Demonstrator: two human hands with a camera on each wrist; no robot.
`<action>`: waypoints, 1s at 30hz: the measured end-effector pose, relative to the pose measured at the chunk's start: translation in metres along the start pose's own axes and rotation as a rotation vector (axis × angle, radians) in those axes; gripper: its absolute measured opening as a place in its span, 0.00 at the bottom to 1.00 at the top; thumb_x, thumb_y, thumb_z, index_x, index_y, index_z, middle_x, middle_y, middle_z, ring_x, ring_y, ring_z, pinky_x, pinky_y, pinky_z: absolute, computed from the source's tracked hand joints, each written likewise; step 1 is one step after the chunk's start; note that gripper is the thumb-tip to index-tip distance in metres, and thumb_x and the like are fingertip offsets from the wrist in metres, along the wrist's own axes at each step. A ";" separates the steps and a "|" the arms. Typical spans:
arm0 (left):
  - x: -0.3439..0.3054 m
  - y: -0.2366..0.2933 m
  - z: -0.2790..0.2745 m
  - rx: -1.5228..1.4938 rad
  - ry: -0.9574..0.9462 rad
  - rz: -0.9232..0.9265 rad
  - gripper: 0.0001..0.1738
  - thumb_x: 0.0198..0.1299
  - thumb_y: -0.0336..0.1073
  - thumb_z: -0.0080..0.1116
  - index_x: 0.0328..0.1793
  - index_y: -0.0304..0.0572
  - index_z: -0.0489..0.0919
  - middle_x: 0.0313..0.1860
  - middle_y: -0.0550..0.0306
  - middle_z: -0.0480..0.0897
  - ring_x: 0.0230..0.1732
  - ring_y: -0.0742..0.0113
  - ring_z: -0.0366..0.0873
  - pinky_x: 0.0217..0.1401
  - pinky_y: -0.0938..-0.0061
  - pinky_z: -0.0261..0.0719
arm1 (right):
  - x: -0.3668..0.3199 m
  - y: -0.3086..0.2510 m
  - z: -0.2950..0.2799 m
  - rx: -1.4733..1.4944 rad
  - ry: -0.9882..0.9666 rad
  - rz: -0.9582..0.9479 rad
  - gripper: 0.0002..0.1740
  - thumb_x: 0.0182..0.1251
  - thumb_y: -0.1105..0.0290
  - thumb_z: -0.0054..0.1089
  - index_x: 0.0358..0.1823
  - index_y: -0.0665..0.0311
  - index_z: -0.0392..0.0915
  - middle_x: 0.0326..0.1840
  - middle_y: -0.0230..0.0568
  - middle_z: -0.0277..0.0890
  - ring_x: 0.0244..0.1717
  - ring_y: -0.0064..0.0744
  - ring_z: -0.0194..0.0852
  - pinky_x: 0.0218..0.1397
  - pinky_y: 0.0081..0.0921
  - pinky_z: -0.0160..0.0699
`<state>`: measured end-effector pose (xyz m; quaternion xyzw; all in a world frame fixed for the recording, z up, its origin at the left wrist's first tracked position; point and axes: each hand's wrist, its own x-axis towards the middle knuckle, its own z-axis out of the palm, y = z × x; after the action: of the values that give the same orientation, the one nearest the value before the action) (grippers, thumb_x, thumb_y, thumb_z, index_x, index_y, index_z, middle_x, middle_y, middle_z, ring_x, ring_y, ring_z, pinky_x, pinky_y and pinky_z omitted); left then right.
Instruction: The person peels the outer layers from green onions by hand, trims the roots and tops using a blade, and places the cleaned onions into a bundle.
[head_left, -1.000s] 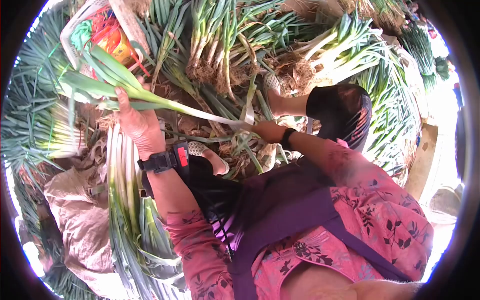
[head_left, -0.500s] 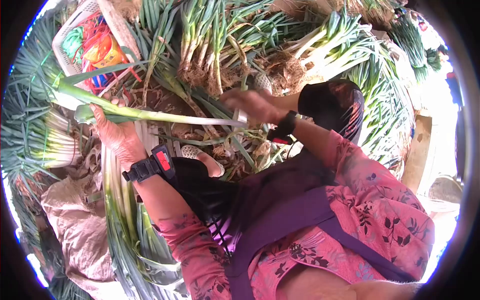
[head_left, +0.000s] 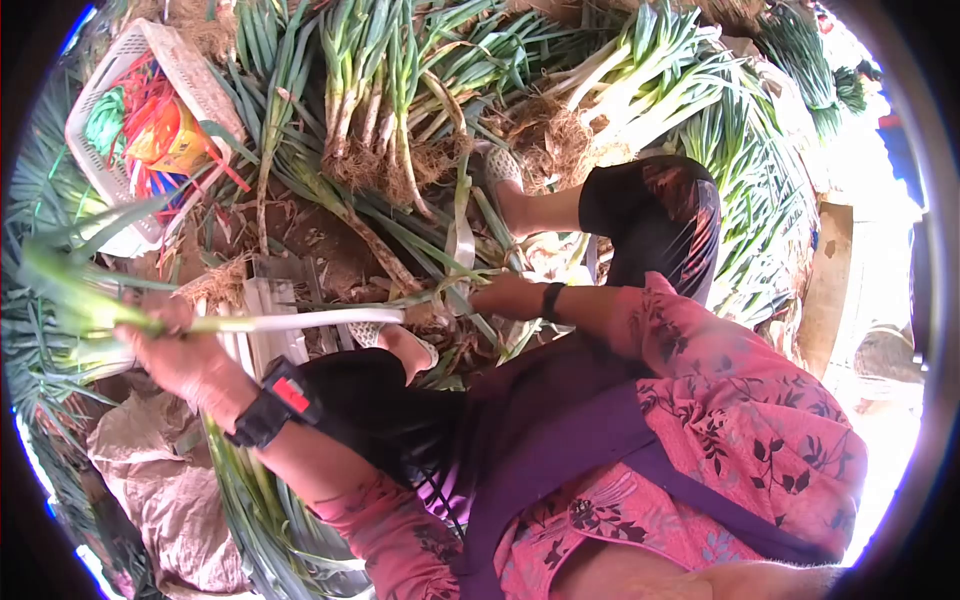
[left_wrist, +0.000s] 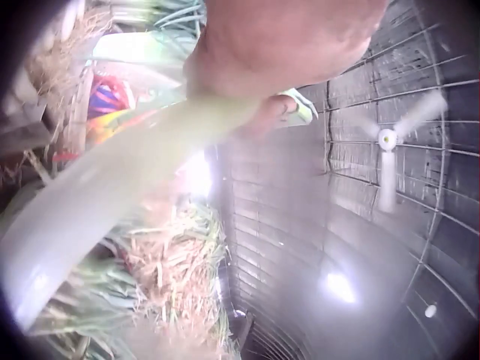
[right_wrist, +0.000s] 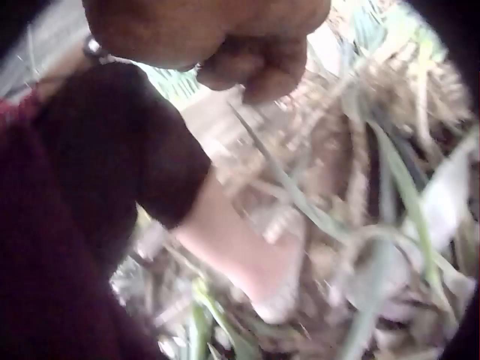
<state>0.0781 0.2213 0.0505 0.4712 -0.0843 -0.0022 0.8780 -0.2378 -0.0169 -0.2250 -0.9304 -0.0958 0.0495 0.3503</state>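
Observation:
My left hand (head_left: 185,350) grips a green onion (head_left: 310,320) round its upper stalk. Its blurred green leaves spread out to the left and its bare white end points right. In the left wrist view the pale stalk (left_wrist: 82,202) slants down from the hand (left_wrist: 281,45). To the right of the white end, my right hand (head_left: 510,297) is low over loose leaves and roots. Curled fingers (right_wrist: 270,79) show in the right wrist view, with a thin green leaf (right_wrist: 289,184) starting right below them; I cannot tell whether they hold it.
A white plastic basket (head_left: 150,225) of coloured ties stands at the upper left. Rooted green onions (head_left: 375,110) lie across the top, with a leafy heap (head_left: 745,170) to the right. Beside the left forearm is a crumpled sack (head_left: 165,480). A foot (head_left: 405,350) rests among scraps.
My left hand has carried the green onion left and down. The right hand, at its white end a second ago, rose in a blur, then came down and is now apart from it.

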 end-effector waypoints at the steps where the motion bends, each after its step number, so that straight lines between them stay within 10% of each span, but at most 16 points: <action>1: 0.011 -0.001 -0.020 -0.073 -0.069 0.029 0.23 0.72 0.49 0.44 0.55 0.35 0.70 0.25 0.67 0.66 0.20 0.79 0.56 0.21 0.81 0.58 | -0.020 0.019 0.004 -0.229 -0.273 0.266 0.12 0.63 0.66 0.51 0.47 0.47 0.78 0.29 0.43 0.78 0.33 0.48 0.80 0.35 0.45 0.75; 3: -0.002 -0.008 0.002 0.028 0.095 0.051 0.23 0.69 0.47 0.51 0.59 0.35 0.70 0.26 0.67 0.66 0.23 0.78 0.57 0.26 0.81 0.60 | -0.015 0.027 -0.026 -0.390 -0.607 0.672 0.14 0.66 0.61 0.49 0.45 0.55 0.80 0.36 0.45 0.81 0.41 0.48 0.81 0.43 0.43 0.78; 7: -0.032 -0.026 0.068 0.034 0.318 -0.060 0.24 0.68 0.45 0.54 0.62 0.35 0.69 0.26 0.67 0.63 0.24 0.77 0.56 0.28 0.81 0.59 | 0.049 0.096 -0.015 0.019 0.393 0.331 0.14 0.64 0.62 0.54 0.43 0.64 0.77 0.35 0.50 0.80 0.41 0.57 0.78 0.44 0.43 0.77; 10: -0.029 -0.040 0.059 0.069 -0.148 -0.336 0.22 0.69 0.41 0.52 0.61 0.33 0.69 0.23 0.69 0.55 0.23 0.80 0.51 0.26 0.83 0.53 | 0.132 0.106 -0.071 0.436 0.590 0.599 0.16 0.66 0.62 0.53 0.43 0.69 0.74 0.38 0.53 0.77 0.42 0.47 0.75 0.45 0.38 0.72; 14: -0.027 -0.054 0.063 0.004 0.003 -0.554 0.17 0.70 0.42 0.49 0.52 0.34 0.71 0.19 0.70 0.57 0.17 0.82 0.51 0.20 0.84 0.51 | 0.210 0.161 -0.092 0.792 0.784 0.839 0.23 0.71 0.54 0.50 0.51 0.69 0.72 0.43 0.41 0.74 0.44 0.28 0.69 0.48 0.28 0.69; 18: -0.022 -0.061 0.063 0.070 -0.070 -0.614 0.13 0.71 0.41 0.47 0.45 0.36 0.70 0.17 0.69 0.59 0.14 0.83 0.51 0.16 0.84 0.50 | 0.253 0.188 -0.100 1.378 0.791 0.844 0.21 0.71 0.55 0.51 0.48 0.69 0.74 0.34 0.36 0.74 0.35 0.29 0.71 0.41 0.33 0.73; 23: -0.020 -0.062 0.057 0.080 -0.058 -0.639 0.12 0.71 0.39 0.47 0.43 0.35 0.72 0.17 0.70 0.56 0.15 0.83 0.51 0.18 0.84 0.50 | 0.249 0.113 -0.137 1.782 0.629 0.447 0.12 0.72 0.62 0.52 0.45 0.63 0.73 0.27 0.33 0.73 0.23 0.23 0.71 0.26 0.28 0.75; 30: -0.029 -0.065 0.055 0.164 -0.144 -0.505 0.08 0.62 0.29 0.60 0.46 0.35 0.78 0.25 0.65 0.72 0.21 0.81 0.61 0.22 0.85 0.54 | 0.192 -0.068 -0.114 1.007 0.639 0.460 0.09 0.71 0.66 0.54 0.41 0.64 0.68 0.23 0.31 0.71 0.25 0.21 0.72 0.25 0.24 0.72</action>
<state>0.0463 0.1422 0.0222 0.5453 -0.0265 -0.2476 0.8004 -0.0420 0.0007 -0.0993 -0.6177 0.2505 -0.1177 0.7361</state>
